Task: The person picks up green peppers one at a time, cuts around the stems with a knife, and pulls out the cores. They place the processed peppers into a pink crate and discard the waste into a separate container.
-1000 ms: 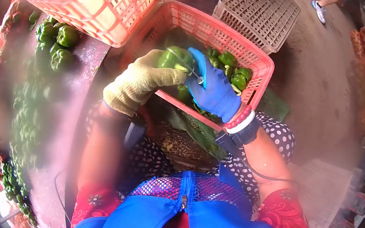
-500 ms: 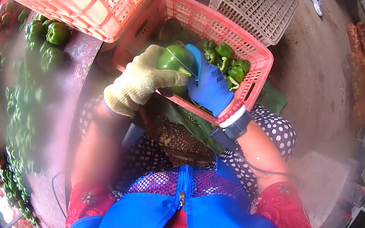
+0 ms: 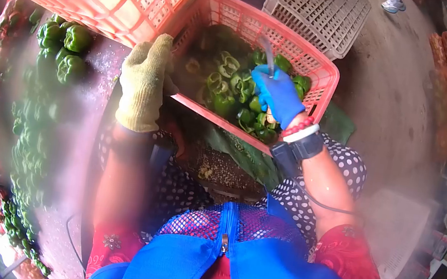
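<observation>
My left hand (image 3: 144, 84), in a pale yellow knit glove, is by the near left corner of the red basket (image 3: 226, 118). Its fingers stretch upward and apart, with no pepper showing in them; the palm side is hidden. Over the basket's right half, my right hand (image 3: 281, 97), in a blue glove, is closed round a knife (image 3: 268, 57). The blade points up and away, slightly blurred. Below the hand lie several green bell peppers (image 3: 223, 104), some cut open into rings.
Whole green peppers (image 3: 77, 39) sit on the surface at left, with a blurred heap nearer me. A tilted red crate (image 3: 103, 0) stands behind my left hand. A grey crate (image 3: 318, 16) is beyond the basket. A person's shoe (image 3: 393, 3) shows at top right.
The green pepper held between both hands is out of them. My left hand has moved left to the basket's corner, and my right hand has moved right with the knife.
</observation>
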{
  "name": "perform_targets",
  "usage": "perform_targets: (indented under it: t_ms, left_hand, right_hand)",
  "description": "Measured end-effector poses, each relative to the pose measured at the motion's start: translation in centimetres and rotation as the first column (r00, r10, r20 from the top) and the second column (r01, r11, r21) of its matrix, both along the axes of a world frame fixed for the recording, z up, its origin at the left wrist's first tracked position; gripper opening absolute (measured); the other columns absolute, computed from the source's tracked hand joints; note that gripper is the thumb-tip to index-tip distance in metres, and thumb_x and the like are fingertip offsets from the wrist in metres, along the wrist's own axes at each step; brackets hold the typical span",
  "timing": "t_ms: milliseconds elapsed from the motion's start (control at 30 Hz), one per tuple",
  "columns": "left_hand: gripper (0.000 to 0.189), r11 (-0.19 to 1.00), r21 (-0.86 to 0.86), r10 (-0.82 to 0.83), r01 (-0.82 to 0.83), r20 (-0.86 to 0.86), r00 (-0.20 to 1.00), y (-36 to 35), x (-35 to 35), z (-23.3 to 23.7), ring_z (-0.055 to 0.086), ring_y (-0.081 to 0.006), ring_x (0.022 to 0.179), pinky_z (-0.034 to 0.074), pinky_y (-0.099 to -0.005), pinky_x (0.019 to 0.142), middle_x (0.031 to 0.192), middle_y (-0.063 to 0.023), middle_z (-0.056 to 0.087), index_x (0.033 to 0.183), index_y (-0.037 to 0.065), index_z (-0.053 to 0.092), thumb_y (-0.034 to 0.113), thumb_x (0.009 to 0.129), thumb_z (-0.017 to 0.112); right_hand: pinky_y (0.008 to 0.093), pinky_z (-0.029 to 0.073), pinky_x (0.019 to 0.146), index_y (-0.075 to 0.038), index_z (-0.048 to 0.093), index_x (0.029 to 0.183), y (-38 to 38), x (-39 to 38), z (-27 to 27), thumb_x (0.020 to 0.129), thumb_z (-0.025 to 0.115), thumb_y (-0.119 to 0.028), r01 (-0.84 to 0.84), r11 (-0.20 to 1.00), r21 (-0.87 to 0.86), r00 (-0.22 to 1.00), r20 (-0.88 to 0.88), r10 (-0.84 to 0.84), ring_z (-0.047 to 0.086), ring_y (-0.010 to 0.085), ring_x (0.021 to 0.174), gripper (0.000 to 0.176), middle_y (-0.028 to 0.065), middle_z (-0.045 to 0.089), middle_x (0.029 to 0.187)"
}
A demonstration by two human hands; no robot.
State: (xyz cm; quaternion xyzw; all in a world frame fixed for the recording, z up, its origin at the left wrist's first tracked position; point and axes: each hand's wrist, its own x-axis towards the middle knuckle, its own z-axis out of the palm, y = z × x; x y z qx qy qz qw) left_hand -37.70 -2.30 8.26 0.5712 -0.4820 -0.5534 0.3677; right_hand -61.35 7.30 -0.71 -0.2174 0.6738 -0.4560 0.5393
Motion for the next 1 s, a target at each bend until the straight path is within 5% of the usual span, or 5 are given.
perform_targets:
  t_ms: [233,300,433,533,1000]
  left_hand:
    - [0.029,0.96,0.039,-0.281,0.279,0.205,0.938,-1.9,-3.5,0.0,0.06,-0.0115,0.057,0.05,-0.0277,0.055,0.076,-0.0053,0.064,0.1,0.002,0.068,0.031,0.096,0.069]
    - [0.024,0.623,-0.305,-0.519,0.72,0.528,0.672,-6.1,-3.6,-3.7,0.065,-0.0157,0.062,0.052,-0.0301,0.056,0.079,-0.0076,0.066,0.102,0.003,0.069,0.026,0.096,0.067]
    - [0.027,-0.032,0.287,-0.068,0.957,0.955,-0.289,-15.5,-9.5,-14.2,0.073,-0.0315,0.088,0.057,-0.0409,0.074,0.097,-0.0173,0.072,0.111,0.005,0.068,0.023,0.092,0.063]
    - [0.041,0.649,0.177,-0.433,0.74,0.886,0.168,-15.1,-13.2,-16.4,0.066,-0.0397,0.113,0.052,-0.0467,0.097,0.117,-0.0236,0.07,0.123,0.006,0.064,0.028,0.087,0.065]
    - [0.05,0.618,0.294,-0.674,0.729,0.676,0.298,-16.7,-14.2,-23.9,0.06,-0.0302,0.119,0.053,-0.0436,0.1,0.126,-0.0138,0.06,0.126,0.006,0.059,0.023,0.084,0.077]
  right_hand:
    - [0.0252,0.045,0.046,-0.005,0.063,0.115,0.7,-2.1,5.8,0.098,0.067,-0.029,0.216,0.966,-0.143,0.959,0.216,-0.183,0.054,0.009,0.052,0.029,0.0032,0.061,0.078]
    - [0.0257,0.045,0.046,-0.005,0.062,0.116,1.6,-2.5,7.1,0.099,0.067,-0.029,0.233,0.952,-0.199,0.952,0.245,-0.182,0.054,0.0094,0.052,0.03,0.0035,0.061,0.079]
    - [0.0258,0.046,0.047,-0.004,0.06,0.122,2.7,-2.8,8.4,0.1,0.065,-0.027,0.203,0.954,-0.218,0.961,0.23,-0.152,0.055,0.0096,0.054,0.033,0.0043,0.06,0.081]
    - [0.0252,0.046,0.049,-0.001,0.056,0.129,3.6,-3.2,8.3,0.1,0.065,-0.022,0.192,0.969,-0.158,0.975,0.144,-0.17,0.055,0.008,0.056,0.037,0.0049,0.061,0.082]
    - [0.0228,0.044,0.048,0.0,0.054,0.132,2.9,-4.8,8.0,0.099,0.067,-0.021,0.266,0.963,-0.048,0.963,0.042,-0.264,0.052,0.0068,0.053,0.041,0.0068,0.061,0.081]
